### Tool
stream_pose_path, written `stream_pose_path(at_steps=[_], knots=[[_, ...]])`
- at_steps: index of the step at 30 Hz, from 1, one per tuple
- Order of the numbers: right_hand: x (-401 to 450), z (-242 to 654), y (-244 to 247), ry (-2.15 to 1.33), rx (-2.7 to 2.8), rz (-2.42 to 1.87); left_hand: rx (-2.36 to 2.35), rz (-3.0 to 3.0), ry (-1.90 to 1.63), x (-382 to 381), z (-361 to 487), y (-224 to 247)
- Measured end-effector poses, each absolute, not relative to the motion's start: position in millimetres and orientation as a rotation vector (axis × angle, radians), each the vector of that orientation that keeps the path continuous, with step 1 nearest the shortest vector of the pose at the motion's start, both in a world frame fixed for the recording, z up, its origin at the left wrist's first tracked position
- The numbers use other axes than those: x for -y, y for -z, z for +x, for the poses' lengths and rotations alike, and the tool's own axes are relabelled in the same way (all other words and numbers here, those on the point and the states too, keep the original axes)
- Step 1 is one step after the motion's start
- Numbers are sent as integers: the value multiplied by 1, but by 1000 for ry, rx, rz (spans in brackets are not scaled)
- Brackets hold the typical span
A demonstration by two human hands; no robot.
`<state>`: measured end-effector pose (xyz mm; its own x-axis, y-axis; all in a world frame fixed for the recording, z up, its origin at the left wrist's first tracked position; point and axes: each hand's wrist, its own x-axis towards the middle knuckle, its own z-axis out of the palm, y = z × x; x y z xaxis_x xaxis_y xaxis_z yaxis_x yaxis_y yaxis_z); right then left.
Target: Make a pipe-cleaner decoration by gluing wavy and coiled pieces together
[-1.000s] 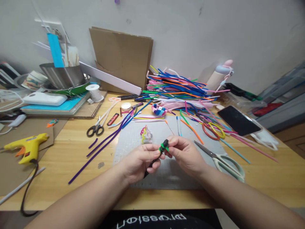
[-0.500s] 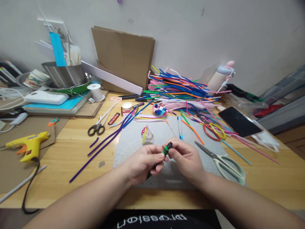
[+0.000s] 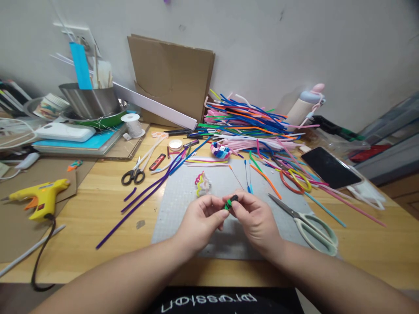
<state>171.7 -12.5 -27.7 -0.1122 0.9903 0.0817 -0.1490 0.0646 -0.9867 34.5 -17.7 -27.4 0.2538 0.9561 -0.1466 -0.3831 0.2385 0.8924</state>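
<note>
Between my two hands is a small coiled piece of black and green pipe cleaner (image 3: 229,203). My left hand (image 3: 201,222) pinches its green end between thumb and fingers. Its black end is gripped by the thumb and fingertips of my right hand (image 3: 257,218). Most of the piece is hidden by the fingers. Below the hands lies a grey cutting mat (image 3: 225,248). Just beyond them on the mat sits a small curly pink, yellow and white pipe-cleaner shape (image 3: 203,183). Large pale-green-handled scissors (image 3: 307,224) lie right of my right hand.
A heap of coloured pipe cleaners (image 3: 245,117) lies at the back. Purple stems (image 3: 131,205) and black scissors (image 3: 133,175) are on the left, near a yellow glue gun (image 3: 42,198) with its cord. A phone (image 3: 329,168) lies at the right.
My left hand has turned and shifted slightly, and the black length that hung below its fingers is no longer visible. My right hand keeps its pinch on the black end.
</note>
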Motion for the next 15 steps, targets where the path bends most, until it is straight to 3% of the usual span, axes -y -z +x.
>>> stream_pose_path(at_steps=[7, 15], knots=[[8, 175, 30, -1305, 1268, -1035, -881, 843, -1110, 18, 38, 29], [-5, 193, 29, -1554, 1319, -840, -849, 888, -992, 12, 27, 25]])
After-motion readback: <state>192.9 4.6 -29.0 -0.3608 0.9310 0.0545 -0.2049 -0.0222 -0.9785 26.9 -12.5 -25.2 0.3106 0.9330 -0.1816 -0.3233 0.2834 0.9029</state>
